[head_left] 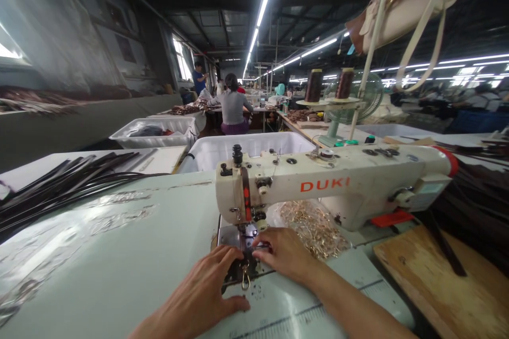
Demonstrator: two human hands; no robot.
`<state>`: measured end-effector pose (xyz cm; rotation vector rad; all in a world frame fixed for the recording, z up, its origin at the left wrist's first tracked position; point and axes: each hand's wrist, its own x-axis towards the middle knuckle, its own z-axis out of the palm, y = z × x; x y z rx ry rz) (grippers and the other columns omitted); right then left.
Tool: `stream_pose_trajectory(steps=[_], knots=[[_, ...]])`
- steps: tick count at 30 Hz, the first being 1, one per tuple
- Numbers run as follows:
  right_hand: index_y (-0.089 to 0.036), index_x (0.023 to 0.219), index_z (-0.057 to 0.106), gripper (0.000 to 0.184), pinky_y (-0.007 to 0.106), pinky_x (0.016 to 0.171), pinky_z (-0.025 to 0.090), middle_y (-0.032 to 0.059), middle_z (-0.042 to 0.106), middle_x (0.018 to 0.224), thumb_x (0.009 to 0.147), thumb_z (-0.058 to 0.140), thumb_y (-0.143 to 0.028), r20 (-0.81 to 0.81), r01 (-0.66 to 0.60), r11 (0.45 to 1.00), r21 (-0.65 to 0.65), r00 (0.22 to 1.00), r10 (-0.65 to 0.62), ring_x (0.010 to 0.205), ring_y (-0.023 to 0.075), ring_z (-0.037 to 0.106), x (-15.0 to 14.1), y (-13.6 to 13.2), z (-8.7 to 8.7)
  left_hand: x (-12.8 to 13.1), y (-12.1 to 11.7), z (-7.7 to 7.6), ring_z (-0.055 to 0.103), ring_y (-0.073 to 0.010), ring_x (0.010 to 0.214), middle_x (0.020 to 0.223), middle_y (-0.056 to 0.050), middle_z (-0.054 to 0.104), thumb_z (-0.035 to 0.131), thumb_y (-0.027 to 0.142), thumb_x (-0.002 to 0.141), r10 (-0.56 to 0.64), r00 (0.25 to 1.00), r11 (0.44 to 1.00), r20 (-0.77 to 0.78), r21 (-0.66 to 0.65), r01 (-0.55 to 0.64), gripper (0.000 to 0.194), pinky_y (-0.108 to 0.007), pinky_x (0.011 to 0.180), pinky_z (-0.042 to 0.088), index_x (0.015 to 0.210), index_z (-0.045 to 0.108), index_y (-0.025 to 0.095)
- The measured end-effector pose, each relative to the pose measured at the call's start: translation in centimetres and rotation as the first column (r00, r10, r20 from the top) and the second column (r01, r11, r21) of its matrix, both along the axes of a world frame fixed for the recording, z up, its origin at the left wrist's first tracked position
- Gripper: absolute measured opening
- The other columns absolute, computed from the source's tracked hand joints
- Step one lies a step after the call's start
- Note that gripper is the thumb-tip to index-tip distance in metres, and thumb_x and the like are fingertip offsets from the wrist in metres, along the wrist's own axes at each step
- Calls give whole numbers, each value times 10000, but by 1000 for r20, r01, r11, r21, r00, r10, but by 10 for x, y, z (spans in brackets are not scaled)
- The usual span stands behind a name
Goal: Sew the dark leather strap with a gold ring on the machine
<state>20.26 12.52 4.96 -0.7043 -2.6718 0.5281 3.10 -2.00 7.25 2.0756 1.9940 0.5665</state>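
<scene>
A cream sewing machine (342, 183) marked DUKI stands on a pale green table (119, 254). Under its needle lies a dark strap piece with a gold metal clasp (245, 278). My left hand (207, 291) rests on the table with its fingers stretched forward, pressing on the dark piece by the needle plate. Just right of the needle, my right hand (284, 254) has its fingertips pinched on the piece under the presser foot. Both hands touch the work close together.
A pile of gold metal clasps (314, 228) lies behind my right hand. Black straps (63, 180) fan out at the left. White bins (254, 148) stand behind the machine, a wooden board (441, 280) at the right. A seated person (233, 106) works farther back.
</scene>
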Motion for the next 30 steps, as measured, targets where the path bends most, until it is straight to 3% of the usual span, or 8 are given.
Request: stream_pose_trajectory(steps=[3,6,9,14,17,22,25,30], knots=[[-297,1017,708,138,229,763,424,-33,695,948,908,623,-306,20,38,999,-15,999,-38,857,157,643,-3,-2,6,5,4,-5,623,-225,949,1030,-31,632,718,316,773,23,1000,998,-21,51,-22,343,-347,828,516,1064,559,229],[-251,1028,715,240,295,771,442,36,685,960,938,566,-417,60,93,996,-16,994,-92,891,226,643,-3,-4,13,9,9,-11,618,-224,918,966,-47,626,577,239,856,-19,996,991,-90,132,31,211,-362,802,524,1058,533,198],[-212,1059,695,457,351,753,464,88,657,962,993,388,-544,89,132,991,-34,988,-128,871,264,641,0,-10,17,13,13,-17,631,-222,886,927,-59,631,462,130,849,-32,985,982,-171,177,63,215,-376,789,539,1049,526,179],[-184,1055,665,509,389,763,489,115,609,1017,1050,214,-421,81,241,966,-95,969,-233,848,252,630,4,-34,15,15,19,-28,635,-165,799,1089,-105,556,426,40,794,105,976,973,-192,222,-61,265,-284,694,541,1003,549,148],[-183,1091,636,395,375,759,505,112,590,1075,1042,295,-377,54,326,937,-125,945,-322,870,248,631,3,-50,11,15,23,-33,625,-185,834,1184,-126,521,452,130,826,169,985,956,-14,244,-161,209,-278,644,525,984,587,152],[-154,1120,568,227,366,744,525,94,614,1080,1006,433,-297,-7,417,899,-133,907,-422,905,263,640,-2,-67,6,0,29,-26,648,-268,917,1015,-82,663,566,420,803,193,940,957,280,157,-244,263,-353,786,517,931,674,218],[-133,1103,551,215,382,724,528,91,655,1014,1016,411,-271,-33,419,900,-121,904,-426,886,278,654,-8,-67,4,-16,36,-23,692,-271,771,832,-73,705,603,551,776,266,856,951,443,24,-308,383,-349,682,546,913,645,196],[-139,1107,560,187,371,734,517,97,670,1041,998,441,-236,-46,324,944,-63,944,-327,935,285,648,-18,-51,2,-31,44,-29,687,-253,762,880,-126,715,687,629,696,320,665,936,674,-115,-334,579,-294,571,534,969,594,127]])
